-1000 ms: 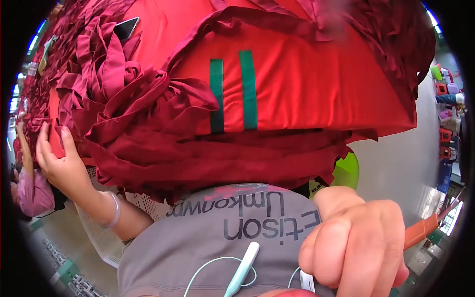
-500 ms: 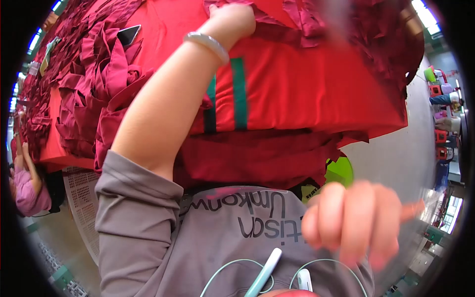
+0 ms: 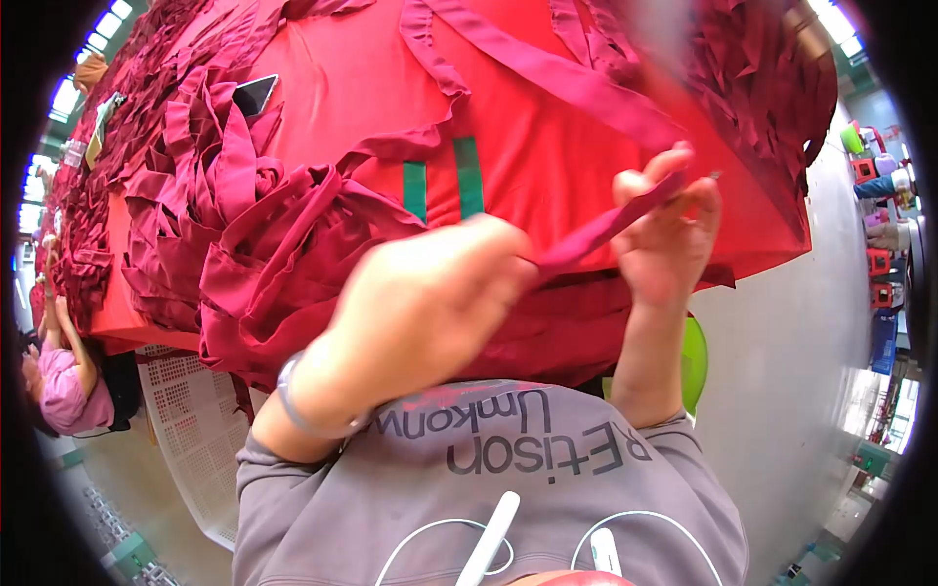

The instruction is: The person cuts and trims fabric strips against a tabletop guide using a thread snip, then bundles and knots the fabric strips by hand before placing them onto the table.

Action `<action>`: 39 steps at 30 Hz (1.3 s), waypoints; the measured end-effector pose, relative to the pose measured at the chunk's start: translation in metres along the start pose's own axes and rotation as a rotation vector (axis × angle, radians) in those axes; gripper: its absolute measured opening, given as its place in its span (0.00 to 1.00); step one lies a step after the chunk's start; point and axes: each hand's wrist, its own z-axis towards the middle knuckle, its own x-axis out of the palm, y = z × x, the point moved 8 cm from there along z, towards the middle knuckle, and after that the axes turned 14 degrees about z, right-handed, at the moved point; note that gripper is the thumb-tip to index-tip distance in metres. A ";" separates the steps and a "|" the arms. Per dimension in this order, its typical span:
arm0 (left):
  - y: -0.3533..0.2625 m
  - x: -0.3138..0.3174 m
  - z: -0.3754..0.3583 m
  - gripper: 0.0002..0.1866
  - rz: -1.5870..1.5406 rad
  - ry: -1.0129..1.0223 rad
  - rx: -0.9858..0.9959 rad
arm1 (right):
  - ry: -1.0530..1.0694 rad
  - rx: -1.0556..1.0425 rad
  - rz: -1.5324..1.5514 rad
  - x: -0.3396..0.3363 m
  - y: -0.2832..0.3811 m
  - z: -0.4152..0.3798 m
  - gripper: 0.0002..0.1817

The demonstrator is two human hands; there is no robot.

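A dark red fabric strip [image 3: 611,230] is stretched between my two hands above the front edge of the red-covered table [image 3: 547,176]. My left hand [image 3: 430,303], blurred and with a bracelet at the wrist, is closed on the strip's near end. At the other end, my right hand [image 3: 669,230] pinches the strip between thumb and fingers. A small pointed tip [image 3: 716,176] shows by its fingertips; what it belongs to is hidden. Beyond this hand, a long strip [image 3: 557,68] runs up across the table.
Heaped dark red strips [image 3: 264,225] lie at left, with another pile [image 3: 752,78] at far right. A phone [image 3: 256,95] rests among them. Two green bands [image 3: 469,176] mark the cover. A white perforated basket [image 3: 195,420] stands at lower left, near another person [image 3: 68,386].
My left hand has come back from the far side of the table toward me. My right hand has risen over the table edge. A strip is now stretched between both hands.
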 end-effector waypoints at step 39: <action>0.048 0.032 -0.044 0.15 0.839 0.128 0.019 | -0.707 -1.088 -2.470 0.057 0.232 -0.098 0.19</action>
